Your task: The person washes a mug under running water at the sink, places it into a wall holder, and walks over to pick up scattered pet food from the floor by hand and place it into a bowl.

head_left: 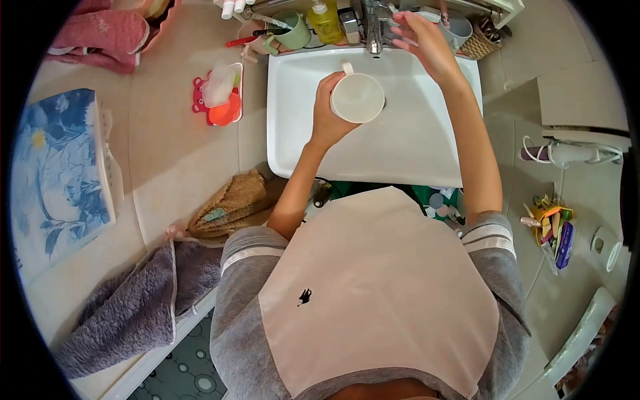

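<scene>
The fingers of the left hand curl around the white mug over the sink, which seems to need a steady hold, while the right hand has its fingers a bit spread near the faucet.

No text is readable — just a small black emblem on the shirt.

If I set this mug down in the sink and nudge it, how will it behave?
The mug will probably stay stiff; its rim looks evenly round. It may slide easily, since the sink looks smooth. If it tipped, the handle sticking out would likely stop it rolling far.
</scene>
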The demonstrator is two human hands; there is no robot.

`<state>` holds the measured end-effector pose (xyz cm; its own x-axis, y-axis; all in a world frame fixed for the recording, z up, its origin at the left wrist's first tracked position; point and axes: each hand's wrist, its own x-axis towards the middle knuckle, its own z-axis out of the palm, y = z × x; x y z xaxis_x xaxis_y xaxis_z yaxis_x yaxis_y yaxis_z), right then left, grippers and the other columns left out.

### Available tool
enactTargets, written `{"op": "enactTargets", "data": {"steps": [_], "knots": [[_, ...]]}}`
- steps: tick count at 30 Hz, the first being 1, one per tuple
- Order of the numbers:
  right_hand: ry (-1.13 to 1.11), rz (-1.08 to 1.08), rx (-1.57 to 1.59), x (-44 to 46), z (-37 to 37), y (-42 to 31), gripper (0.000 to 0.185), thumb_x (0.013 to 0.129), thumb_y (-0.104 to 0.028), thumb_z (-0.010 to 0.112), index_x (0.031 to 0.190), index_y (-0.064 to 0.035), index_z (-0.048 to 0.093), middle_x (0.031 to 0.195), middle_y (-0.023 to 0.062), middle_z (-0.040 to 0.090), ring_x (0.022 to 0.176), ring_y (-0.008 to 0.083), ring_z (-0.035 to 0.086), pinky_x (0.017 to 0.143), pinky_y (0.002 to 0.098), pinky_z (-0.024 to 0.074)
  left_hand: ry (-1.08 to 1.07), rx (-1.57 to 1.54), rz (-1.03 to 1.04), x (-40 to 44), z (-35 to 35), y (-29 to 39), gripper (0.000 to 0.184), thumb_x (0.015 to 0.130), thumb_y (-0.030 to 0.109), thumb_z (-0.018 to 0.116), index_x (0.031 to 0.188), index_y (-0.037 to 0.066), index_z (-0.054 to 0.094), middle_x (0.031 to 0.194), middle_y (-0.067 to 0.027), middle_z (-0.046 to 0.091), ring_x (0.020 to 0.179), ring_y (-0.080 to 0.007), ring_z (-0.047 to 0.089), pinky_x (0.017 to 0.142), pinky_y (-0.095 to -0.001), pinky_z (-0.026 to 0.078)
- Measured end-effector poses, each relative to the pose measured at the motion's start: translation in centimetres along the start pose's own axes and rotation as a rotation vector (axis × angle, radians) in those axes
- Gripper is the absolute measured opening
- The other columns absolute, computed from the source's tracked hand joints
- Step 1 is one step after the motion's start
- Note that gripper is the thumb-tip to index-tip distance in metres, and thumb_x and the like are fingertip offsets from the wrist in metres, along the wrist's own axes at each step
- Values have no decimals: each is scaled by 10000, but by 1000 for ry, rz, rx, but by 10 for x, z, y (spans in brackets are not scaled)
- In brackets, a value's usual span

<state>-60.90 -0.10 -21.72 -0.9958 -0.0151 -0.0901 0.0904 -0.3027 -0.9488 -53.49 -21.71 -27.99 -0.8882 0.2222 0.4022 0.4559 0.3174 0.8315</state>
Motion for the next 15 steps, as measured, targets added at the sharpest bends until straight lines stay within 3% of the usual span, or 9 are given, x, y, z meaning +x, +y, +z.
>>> {"op": "enactTargets", "data": {"steps": [6,12,15], "knots": [[-18,26,-53,20,-7,1,337,884,-280,464,1090,-14,483,1146,58,488,1033,185,498,886,325,416,14,7,-179,-7,22,-38,789,494,68,803,1161,58,382,1137,-81,446,1062,-202,454,901,-311,386],[-53,-4,189,6,-3,-5,277,868,-202,498,1069,-12,488,1096,86,518,1037,221,515,901,329,408,-49,30,-228,2,52,-71,783,516,77,789,1175,42,367,1132,-101,447,1069,-224,448,908,-322,377],[138,19,194,-6,-16,31,235,859,-113,469,1071,-11,480,1111,111,519,1026,238,524,889,335,412,-49,20,-244,12,70,-85,778,511,60,765,1179,61,366,1145,-108,430,1073,-264,440,906,-337,378]]}}
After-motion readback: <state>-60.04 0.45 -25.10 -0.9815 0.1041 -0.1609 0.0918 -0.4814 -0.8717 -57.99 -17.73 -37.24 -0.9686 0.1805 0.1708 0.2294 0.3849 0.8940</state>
